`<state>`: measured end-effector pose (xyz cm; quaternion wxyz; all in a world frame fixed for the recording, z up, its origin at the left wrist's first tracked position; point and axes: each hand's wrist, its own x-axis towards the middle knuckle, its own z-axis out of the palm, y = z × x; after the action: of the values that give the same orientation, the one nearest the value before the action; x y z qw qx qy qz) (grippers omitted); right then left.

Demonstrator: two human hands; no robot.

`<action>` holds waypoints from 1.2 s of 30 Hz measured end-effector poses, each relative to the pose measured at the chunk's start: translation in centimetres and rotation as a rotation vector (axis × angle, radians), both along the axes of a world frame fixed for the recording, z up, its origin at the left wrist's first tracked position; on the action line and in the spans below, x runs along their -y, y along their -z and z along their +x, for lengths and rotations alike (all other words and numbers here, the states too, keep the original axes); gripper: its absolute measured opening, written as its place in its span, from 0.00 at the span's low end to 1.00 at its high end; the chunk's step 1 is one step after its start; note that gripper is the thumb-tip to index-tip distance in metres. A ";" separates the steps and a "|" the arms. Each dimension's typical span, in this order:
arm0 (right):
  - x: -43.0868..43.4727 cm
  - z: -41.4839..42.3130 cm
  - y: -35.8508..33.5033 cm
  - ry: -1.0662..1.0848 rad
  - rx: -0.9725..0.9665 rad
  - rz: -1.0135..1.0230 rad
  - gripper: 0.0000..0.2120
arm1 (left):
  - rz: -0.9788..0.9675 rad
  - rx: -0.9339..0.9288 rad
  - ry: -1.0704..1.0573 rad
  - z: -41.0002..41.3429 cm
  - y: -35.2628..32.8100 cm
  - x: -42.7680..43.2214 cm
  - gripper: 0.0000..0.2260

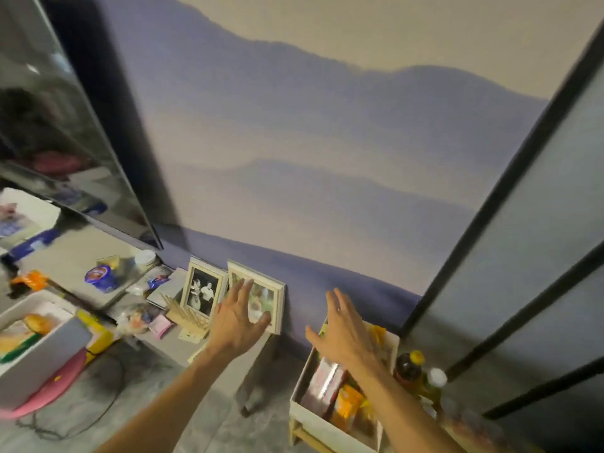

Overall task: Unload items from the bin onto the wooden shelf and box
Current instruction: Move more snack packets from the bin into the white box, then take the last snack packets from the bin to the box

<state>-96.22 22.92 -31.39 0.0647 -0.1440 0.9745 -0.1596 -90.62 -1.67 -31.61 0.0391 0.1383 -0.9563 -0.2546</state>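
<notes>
My left hand (237, 317) is spread open in front of a white picture frame (276, 300) that leans on the wall at the end of a low grey shelf (157, 340). My right hand (344, 328) is also open, fingers apart, hovering over a white box (313, 416) packed with snack packets, including a red and silver pack (325, 379) and orange packets (349, 403). The box rests on a pale wooden stand (304, 436). Neither hand holds anything. A white bin (39, 358) with food items sits at the lower left.
A second frame with a black-and-white photo (202, 292), a wooden rack (184, 313), a blue tub (101, 277) and small packets crowd the shelf. Bottles (410, 366) stand right of the box. A large dark screen (65, 132) hangs left; a black-framed panel (510, 197) rises right.
</notes>
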 end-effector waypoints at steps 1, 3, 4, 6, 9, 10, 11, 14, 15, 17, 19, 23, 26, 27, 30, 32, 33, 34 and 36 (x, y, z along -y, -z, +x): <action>1.5 -0.5 -1.0 -0.015 -0.004 -0.013 0.50 | -0.029 -0.033 -0.023 0.5 -1.2 2.0 0.39; 5.2 -1.1 -3.1 -0.075 -0.029 -0.034 0.51 | -0.074 -0.107 -0.093 2.4 -3.9 6.4 0.39; 7.4 -1.1 -4.1 -0.114 -0.047 -0.041 0.51 | -0.094 -0.137 -0.141 3.7 -4.9 9.1 0.40; 12.3 -1.0 -6.0 -0.173 -0.094 -0.052 0.52 | -0.125 -0.162 -0.245 6.4 -6.5 14.8 0.43; 20.9 0.2 -8.3 -0.228 -0.153 -0.083 0.56 | -0.151 -0.188 -0.424 11.2 -8.4 22.8 0.45; 23.9 0.7 -8.8 -0.251 -0.171 -0.110 0.57 | -0.161 -0.195 -0.482 13.0 -9.2 24.9 0.47; 26.8 1.5 -9.4 -0.281 -0.185 -0.123 0.58 | -0.169 -0.197 -0.533 14.6 -9.9 26.9 0.49; 35.1 4.5 -11.3 -0.391 -0.193 -0.145 0.52 | -0.205 -0.212 -0.650 19.3 -11.4 32.7 0.50; 37.7 5.5 -11.6 -0.431 -0.186 -0.156 0.52 | -0.214 -0.212 -0.672 20.8 -11.7 34.4 0.48; 42.6 7.5 -11.9 -0.495 -0.175 -0.163 0.52 | -0.232 -0.202 -0.713 23.6 -11.9 37.7 0.45; 46.9 9.3 -11.7 -0.550 -0.172 -0.173 0.51 | -0.238 -0.168 -0.753 26.1 -11.7 40.4 0.44; 53.8 12.4 -10.5 -0.655 -0.109 -0.154 0.50 | -0.215 -0.107 -0.813 30.1 -10.4 44.0 0.43; 57.9 14.1 -9.5 -0.720 -0.086 -0.138 0.50 | -0.184 -0.070 -0.838 31.5 -9.2 46.2 0.44; 59.3 14.4 -9.1 -0.746 -0.068 -0.131 0.50 | -0.178 -0.062 -0.849 31.6 -8.8 47.1 0.44; 63.6 14.3 -7.6 -0.806 -0.072 -0.109 0.44 | -0.164 -0.041 -0.883 31.1 -7.4 49.9 0.47; 66.7 13.3 -6.3 -0.835 -0.066 -0.104 0.42 | -0.157 -0.010 -0.900 30.0 -6.3 52.1 0.48; 68.4 12.7 -5.6 -0.846 -0.046 -0.092 0.43 | -0.151 0.006 -0.909 29.4 -5.8 53.2 0.49; 70.2 12.0 -4.9 -0.858 -0.031 -0.077 0.46 | -0.144 0.022 -0.919 28.7 -5.1 54.6 0.49; 74.1 10.3 -3.5 -0.881 -0.003 -0.064 0.49 | -0.137 0.055 -0.943 27.0 -3.7 57.6 0.50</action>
<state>-85.95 -51.14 -27.90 0.1206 -0.5478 0.8148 -0.1465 -63.58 -59.30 -27.94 0.1341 0.5608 -0.8046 -0.1419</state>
